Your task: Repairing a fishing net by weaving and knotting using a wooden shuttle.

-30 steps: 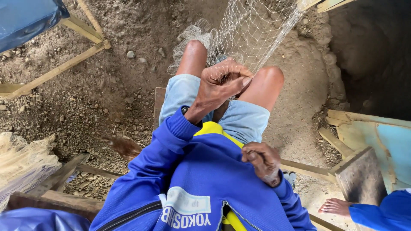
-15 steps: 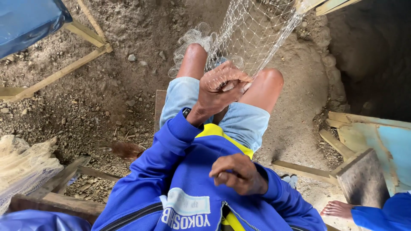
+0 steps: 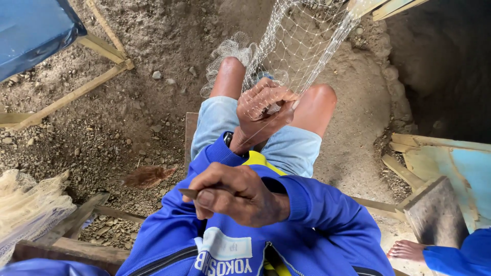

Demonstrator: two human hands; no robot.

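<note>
My left hand [image 3: 262, 110] is closed on a pale, fine-meshed fishing net [image 3: 307, 46] just above my bare knees. The net runs taut from this hand up toward the top right, and a bunched part [image 3: 230, 51] lies by my left knee. My right hand [image 3: 238, 197] is in front of my chest, over the blue jacket [image 3: 307, 225]. Its fingers pinch a thin brown pointed tool [image 3: 189, 193], whose tip sticks out to the left. The two hands are apart, the right one nearer to the camera.
I sit on a wooden plank [image 3: 190, 133] over stony dirt ground [image 3: 128, 112]. A blue tarp [image 3: 30, 30] on a wooden frame [image 3: 76, 94] is at the top left, and a heap of net [image 3: 25, 209] at the lower left. Another person's bare foot [image 3: 406, 250] and light blue boards [image 3: 460, 168] are at the right.
My right hand has come up from beside my right hip and moved left to the front of my chest, now showing the thin tool. My left hand has stayed on the net.
</note>
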